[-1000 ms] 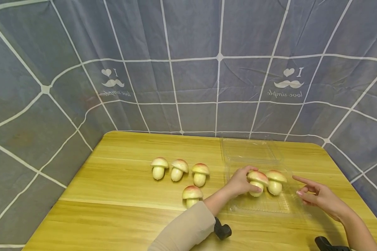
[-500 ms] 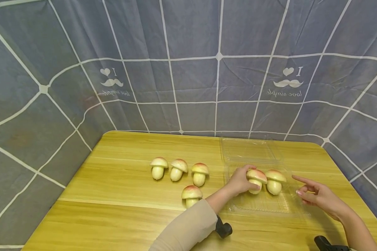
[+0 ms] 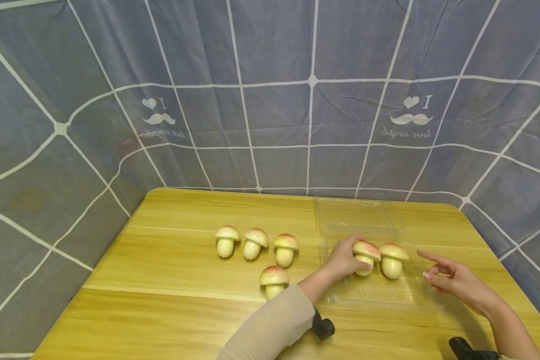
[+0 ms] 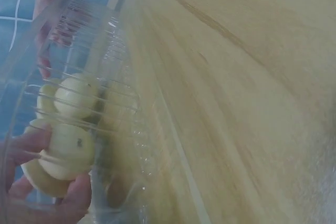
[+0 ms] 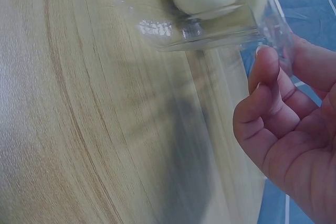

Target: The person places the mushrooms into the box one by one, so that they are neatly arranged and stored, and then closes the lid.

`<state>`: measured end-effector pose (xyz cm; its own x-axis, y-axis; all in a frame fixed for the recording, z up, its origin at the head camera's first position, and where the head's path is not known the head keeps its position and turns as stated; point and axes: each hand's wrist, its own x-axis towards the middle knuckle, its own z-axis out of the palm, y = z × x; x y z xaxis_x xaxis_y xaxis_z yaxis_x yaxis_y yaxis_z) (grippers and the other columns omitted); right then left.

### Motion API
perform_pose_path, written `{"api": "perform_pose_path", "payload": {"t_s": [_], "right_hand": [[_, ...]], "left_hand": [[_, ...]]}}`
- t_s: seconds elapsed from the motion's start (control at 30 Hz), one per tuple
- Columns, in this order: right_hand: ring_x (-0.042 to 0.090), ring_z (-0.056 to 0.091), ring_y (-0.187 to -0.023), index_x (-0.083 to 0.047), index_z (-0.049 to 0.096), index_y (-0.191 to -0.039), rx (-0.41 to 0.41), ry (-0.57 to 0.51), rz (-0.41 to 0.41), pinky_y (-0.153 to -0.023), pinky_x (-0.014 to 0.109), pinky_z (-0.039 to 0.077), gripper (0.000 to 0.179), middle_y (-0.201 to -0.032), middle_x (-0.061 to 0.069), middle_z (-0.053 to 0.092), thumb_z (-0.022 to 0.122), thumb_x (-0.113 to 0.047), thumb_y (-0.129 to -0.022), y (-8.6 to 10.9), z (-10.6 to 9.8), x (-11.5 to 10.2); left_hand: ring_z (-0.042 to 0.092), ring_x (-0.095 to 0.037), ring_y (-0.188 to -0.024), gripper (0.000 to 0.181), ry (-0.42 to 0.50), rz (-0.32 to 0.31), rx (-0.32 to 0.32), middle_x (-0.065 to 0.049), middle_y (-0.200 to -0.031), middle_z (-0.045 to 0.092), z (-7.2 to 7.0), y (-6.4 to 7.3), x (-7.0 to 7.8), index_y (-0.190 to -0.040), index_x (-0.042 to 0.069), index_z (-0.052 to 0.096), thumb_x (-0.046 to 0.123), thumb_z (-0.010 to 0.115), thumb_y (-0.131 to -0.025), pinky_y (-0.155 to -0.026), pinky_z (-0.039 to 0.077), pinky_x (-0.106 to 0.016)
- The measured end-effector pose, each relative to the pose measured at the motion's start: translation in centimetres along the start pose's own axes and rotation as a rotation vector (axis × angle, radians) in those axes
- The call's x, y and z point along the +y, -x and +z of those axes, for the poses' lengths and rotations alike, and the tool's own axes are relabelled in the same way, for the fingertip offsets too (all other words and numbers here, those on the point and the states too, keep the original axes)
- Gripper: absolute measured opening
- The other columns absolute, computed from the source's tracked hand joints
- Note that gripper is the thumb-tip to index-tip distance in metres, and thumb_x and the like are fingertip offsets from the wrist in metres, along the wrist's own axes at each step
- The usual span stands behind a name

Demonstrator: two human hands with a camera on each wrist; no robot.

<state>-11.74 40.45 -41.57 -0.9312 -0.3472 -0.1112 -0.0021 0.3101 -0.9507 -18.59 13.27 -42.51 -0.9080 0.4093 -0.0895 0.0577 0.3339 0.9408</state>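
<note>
My left hand (image 3: 344,259) grips a mushroom (image 3: 366,251) with a cream stem and red-tinged cap, fingers behind the cap and thumb on the stem. It is inside the clear plastic clamshell box (image 3: 378,296), as the left wrist view shows through the wall. Close beside it, a second mushroom (image 3: 392,266) lies in the box, cap toward the back. At the box's right side is my right hand (image 3: 460,283), index finger extended and the other fingers loosely bent. In the right wrist view, its fingertips (image 5: 266,61) are right at the box's corner.
Three mushrooms lie in a row left of the box, the nearest one (image 3: 285,250) closest to it. Another mushroom (image 3: 273,280) is in front, partly behind my left sleeve (image 3: 270,327). The box's lid (image 3: 357,215) lies open toward the table's back edge, before a grey-blue curtain (image 3: 274,115).
My left hand has shifted the gripped mushroom slightly back in the box, close to the second one. The right hand has stayed nearly still.
</note>
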Motion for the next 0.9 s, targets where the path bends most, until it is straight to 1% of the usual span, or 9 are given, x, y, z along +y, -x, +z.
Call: {"api": "perform_pose_path", "payload": {"t_s": [0.17, 0.27, 0.4, 0.6, 0.77, 0.9], "right_hand": [[0.011, 0.058, -0.074, -0.042, 0.043, -0.134, 0.001, -0.003, -0.007, -0.066, 0.028, 0.053, 0.057, -0.088, 0.005, 0.056, 0.05, -0.001, -0.095, 0.03, 0.07, -0.04], [0.011, 0.058, -0.074, -0.042, 0.043, -0.134, 0.001, 0.002, -0.009, -0.066, 0.027, 0.053, 0.057, -0.088, 0.005, 0.056, 0.05, -0.001, -0.095, 0.03, 0.09, -0.04], [0.011, 0.058, -0.075, -0.041, 0.042, -0.135, 0.002, 0.006, -0.008, -0.066, 0.028, 0.053, 0.057, -0.088, 0.005, 0.056, 0.05, -0.002, -0.095, 0.0, 0.06, 0.0], [0.012, 0.058, -0.074, -0.042, 0.042, -0.135, -0.004, -0.001, -0.001, -0.067, 0.028, 0.053, 0.057, -0.088, 0.005, 0.056, 0.05, -0.002, -0.095, -0.04, 0.0, 0.05], [0.012, 0.059, -0.074, -0.043, 0.043, -0.134, -0.006, -0.001, -0.001, -0.067, 0.028, 0.053, 0.057, -0.088, 0.005, 0.056, 0.05, -0.002, -0.095, -0.04, -0.07, -0.01], [0.011, 0.059, -0.075, -0.044, 0.043, -0.133, -0.01, 0.002, -0.005, -0.067, 0.029, 0.053, 0.057, -0.089, 0.005, 0.056, 0.049, -0.001, -0.095, -0.1, -0.08, 0.0]], "left_hand": [[0.051, -0.014, -0.1, 0.061, -0.043, -0.002, 0.002, -0.003, -0.118, 0.053, 0.07, 0.16, 0.0, -0.126, 0.017, 0.055, 0.005, 0.08, -0.071, -0.077, 0.045, -0.024], [0.05, -0.015, -0.102, 0.061, -0.064, 0.002, 0.003, -0.003, -0.117, 0.052, 0.03, 0.27, 0.06, -0.126, 0.017, 0.055, 0.006, 0.08, -0.072, -0.078, 0.044, -0.025], [0.05, -0.015, -0.1, 0.06, -0.061, 0.009, 0.007, -0.003, -0.114, 0.053, 0.02, 0.33, 0.03, -0.125, 0.017, 0.055, 0.005, 0.08, -0.071, -0.076, 0.044, -0.024], [0.05, -0.013, -0.098, 0.06, -0.065, -0.003, 0.006, 0.0, -0.112, 0.053, 0.02, 0.3, -0.04, -0.124, 0.019, 0.056, 0.005, 0.08, -0.071, -0.077, 0.043, -0.024], [0.05, -0.014, -0.101, 0.061, -0.062, 0.009, -0.007, -0.001, -0.115, 0.054, -0.1, 0.39, 0.05, -0.126, 0.018, 0.056, 0.004, 0.079, -0.072, -0.077, 0.043, -0.023], [0.05, -0.015, -0.105, 0.062, -0.061, 0.031, -0.016, -0.003, -0.119, 0.055, -0.25, 0.5, 0.17, -0.128, 0.015, 0.055, 0.002, 0.078, -0.072, -0.077, 0.043, -0.022]]}}
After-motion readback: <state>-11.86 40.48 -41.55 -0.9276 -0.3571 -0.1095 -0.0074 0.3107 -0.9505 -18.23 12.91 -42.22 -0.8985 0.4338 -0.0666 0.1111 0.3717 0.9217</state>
